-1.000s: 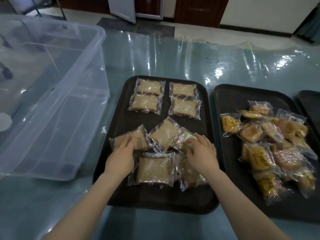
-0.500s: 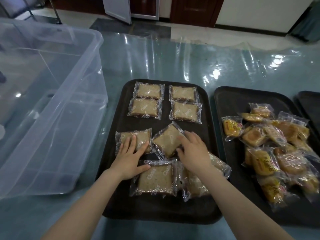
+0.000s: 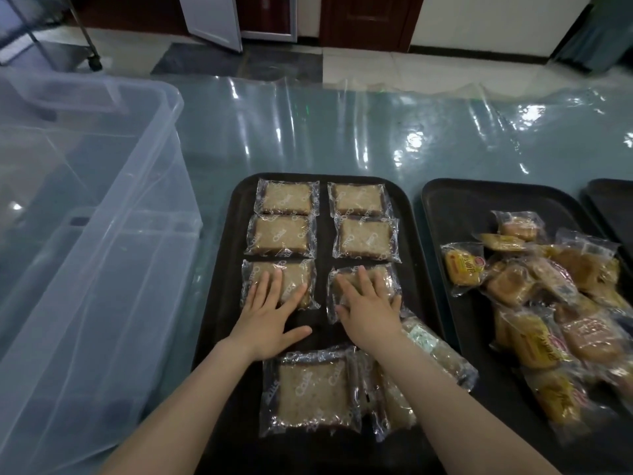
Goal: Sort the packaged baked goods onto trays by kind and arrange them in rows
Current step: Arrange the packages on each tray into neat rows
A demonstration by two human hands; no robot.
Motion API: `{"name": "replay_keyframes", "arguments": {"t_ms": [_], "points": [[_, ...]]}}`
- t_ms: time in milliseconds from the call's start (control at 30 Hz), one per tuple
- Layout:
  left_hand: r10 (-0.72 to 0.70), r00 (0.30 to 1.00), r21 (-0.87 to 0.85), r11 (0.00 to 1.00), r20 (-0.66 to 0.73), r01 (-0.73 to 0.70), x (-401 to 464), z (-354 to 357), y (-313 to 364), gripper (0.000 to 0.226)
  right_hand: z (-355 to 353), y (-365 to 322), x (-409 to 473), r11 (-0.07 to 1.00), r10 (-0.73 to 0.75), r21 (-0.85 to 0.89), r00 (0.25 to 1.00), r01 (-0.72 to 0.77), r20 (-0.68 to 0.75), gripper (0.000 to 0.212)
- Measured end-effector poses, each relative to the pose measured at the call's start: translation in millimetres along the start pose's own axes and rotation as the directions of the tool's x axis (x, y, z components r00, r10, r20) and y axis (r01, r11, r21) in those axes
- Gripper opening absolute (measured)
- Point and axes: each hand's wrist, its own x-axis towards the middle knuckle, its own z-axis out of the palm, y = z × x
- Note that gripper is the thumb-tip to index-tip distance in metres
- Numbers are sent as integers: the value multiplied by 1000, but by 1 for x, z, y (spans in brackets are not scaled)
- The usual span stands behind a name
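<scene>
A dark tray (image 3: 221, 303) holds clear-wrapped square brown cakes in two columns. Two rows lie at its far end, for instance one packet (image 3: 287, 197) at top left. My left hand (image 3: 269, 317) lies flat, fingers straight, on the third-row left packet (image 3: 298, 279). My right hand (image 3: 368, 306) lies flat on the third-row right packet (image 3: 385, 281). Nearer me lie a loose packet (image 3: 310, 394) and others (image 3: 431, 351) partly under my right forearm. A second dark tray (image 3: 455, 204) on the right carries a heap of yellow-wrapped pastries (image 3: 548, 303).
A large clear plastic bin (image 3: 78, 255) stands on the left of the glossy covered table (image 3: 342, 132). A third dark tray's corner (image 3: 613, 207) shows at the far right edge. Beyond the table are floor tiles and doors.
Both hands have slid their packets away from me and squared them into a third row under the two rows at the tray's far end. The left packet, tilted before, now lies straight.
</scene>
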Motion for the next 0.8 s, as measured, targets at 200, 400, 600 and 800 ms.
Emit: {"name": "replay_keyframes", "arguments": {"t_ms": [200, 400, 600, 800], "points": [[21, 999, -16, 1000, -44, -22, 14, -4, 4, 74, 5, -8, 16, 993, 114, -6, 992, -115, -47, 59], [41, 938, -155, 983, -343, -100, -9, -5, 11, 69, -4, 0, 0, 999, 35, -17, 997, -36, -67, 84], [-55, 942, -488, 864, -332, -122, -70, 7, 43, 57, -19, 30, -54, 981, 150, 168, 931, -98, -334, 50], [-72, 937, -558, 818, -342, -141, -104, 27, 74, 58, -1, 60, -100, 983, 164, 126, 949, -134, -270, 42]]}}
